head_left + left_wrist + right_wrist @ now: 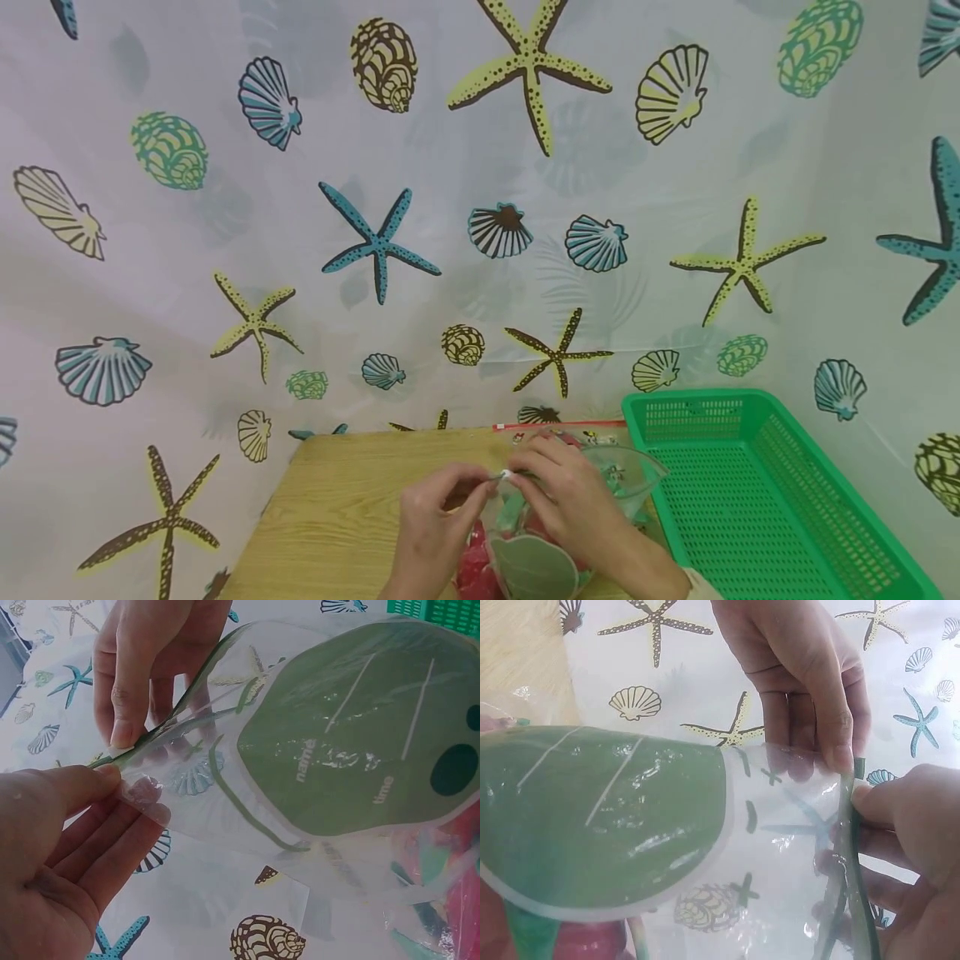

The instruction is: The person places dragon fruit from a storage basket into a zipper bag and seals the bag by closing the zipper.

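Observation:
A clear plastic zip bag with a large green printed label hangs between both hands. The label reads "name" and "time". Red and green pieces show through the plastic. My left hand pinches one end of the bag's green-edged mouth between thumb and fingers. Close beside it, my right hand pinches the same edge, its fingers spread behind the plastic. A small white piece shows between the fingertips. Right of my right hand, clear plastic flares outward.
A green perforated basket stands at the right of the wooden table. Behind the hands lies another clear bag with a red zip strip and small items. A curtain printed with shells and starfish surrounds the table.

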The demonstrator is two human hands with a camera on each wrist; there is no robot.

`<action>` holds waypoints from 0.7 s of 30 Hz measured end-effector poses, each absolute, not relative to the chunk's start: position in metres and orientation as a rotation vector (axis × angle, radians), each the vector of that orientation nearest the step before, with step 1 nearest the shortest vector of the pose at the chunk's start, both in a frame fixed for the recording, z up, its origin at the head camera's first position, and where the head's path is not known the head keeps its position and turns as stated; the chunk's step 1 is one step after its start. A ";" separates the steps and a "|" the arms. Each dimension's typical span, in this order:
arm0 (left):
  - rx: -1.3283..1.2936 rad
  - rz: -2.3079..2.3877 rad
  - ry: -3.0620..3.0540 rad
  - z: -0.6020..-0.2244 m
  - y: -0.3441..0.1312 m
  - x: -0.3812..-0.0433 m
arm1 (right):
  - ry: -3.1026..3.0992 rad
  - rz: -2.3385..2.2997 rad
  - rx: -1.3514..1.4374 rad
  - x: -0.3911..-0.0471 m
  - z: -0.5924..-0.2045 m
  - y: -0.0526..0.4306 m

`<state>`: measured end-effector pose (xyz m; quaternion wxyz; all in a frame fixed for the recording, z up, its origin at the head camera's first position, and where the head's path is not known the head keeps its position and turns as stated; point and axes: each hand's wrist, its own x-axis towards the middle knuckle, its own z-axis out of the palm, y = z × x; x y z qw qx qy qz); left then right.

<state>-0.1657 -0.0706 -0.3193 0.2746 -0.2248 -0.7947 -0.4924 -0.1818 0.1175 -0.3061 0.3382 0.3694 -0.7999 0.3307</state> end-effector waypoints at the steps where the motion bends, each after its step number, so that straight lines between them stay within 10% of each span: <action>1: -0.594 -1.340 -2.141 -0.319 -0.071 -0.165 | -2.076 0.856 0.963 -0.182 -0.306 0.118; 21: -0.446 -1.465 -2.168 -0.319 -0.085 -0.168 | -2.169 0.829 0.863 -0.184 -0.324 0.142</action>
